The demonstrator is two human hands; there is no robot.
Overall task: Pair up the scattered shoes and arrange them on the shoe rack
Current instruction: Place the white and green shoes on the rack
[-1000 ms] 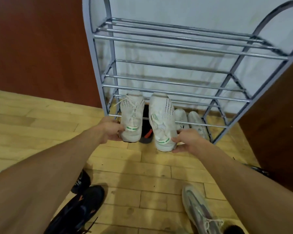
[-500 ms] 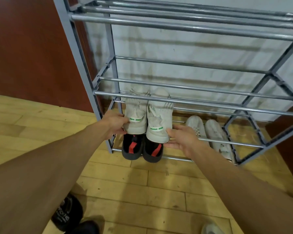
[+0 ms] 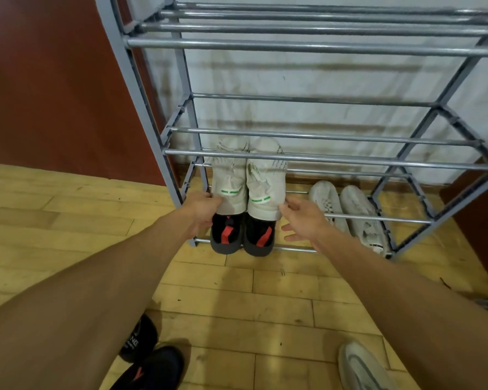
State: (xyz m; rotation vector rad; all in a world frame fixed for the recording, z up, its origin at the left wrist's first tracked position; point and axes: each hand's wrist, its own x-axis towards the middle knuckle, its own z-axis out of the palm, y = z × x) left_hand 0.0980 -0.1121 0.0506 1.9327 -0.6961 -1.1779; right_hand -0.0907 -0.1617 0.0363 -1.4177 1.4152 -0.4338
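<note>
Grip of the left hand (image 3: 202, 211) is kept on the heel of the left white sneaker (image 3: 229, 181); the right hand (image 3: 303, 220) is spread open, free of its partner (image 3: 266, 184). Placement on the second shelf of the shoe rack (image 3: 293, 157) is judged nearly done; loose floor shoes (image 3: 361, 367) are to be paired next.

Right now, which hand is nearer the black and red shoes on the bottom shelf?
Left. The left hand overlaps the black and red shoes at their left edge; the right hand hovers open, apart to their right.
</note>
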